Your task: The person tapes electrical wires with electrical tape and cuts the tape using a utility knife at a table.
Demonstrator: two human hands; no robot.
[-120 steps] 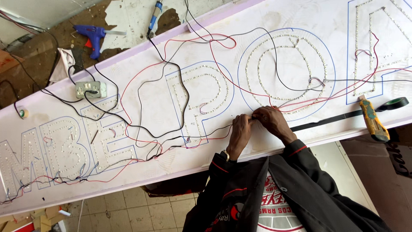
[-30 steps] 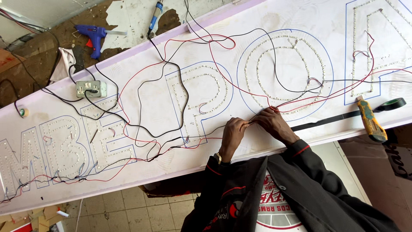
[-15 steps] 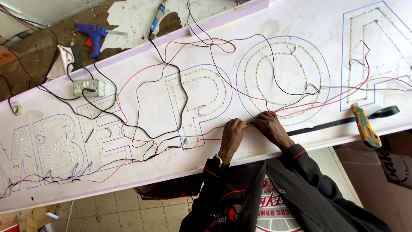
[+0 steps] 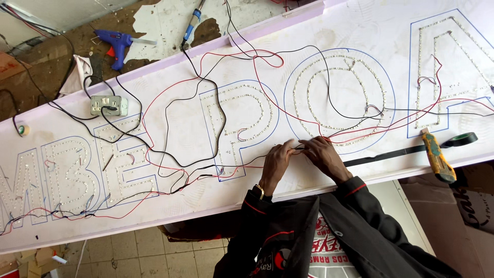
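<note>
white and long, the sign panel (image 4: 360, 25) serves as the surface and runs slantwise across the view, with a pale pink rim along its far edge. large letter outlines drawn in blue are filled with rows of tiny led dots. red wires (image 4: 257, 54) and black wires (image 4: 170, 103) loop loosely over the letters.

near the front edge, between the p-shaped letter (image 4: 242, 128) and the round letter (image 4: 339, 98), the left hand (image 4: 278, 162) and right hand (image 4: 324, 157) meet fingertip to fingertip. each hand's grip is pinched shut on a thin wire joint (image 4: 300, 149) held just above the panel, where a red wire comes in from the right.

just beside the right hand, a strip of black tape (image 4: 386, 154) lies pulled out from its roll (image 4: 463, 139), and a yellow utility knife (image 4: 437, 159) rests across the panel edge. a grey socket box (image 4: 105, 104) sits on the far left part of the panel. beyond the rim, on the worn floor, lie a blue glue gun (image 4: 116, 41) and a soldering iron (image 4: 191, 23).
</note>
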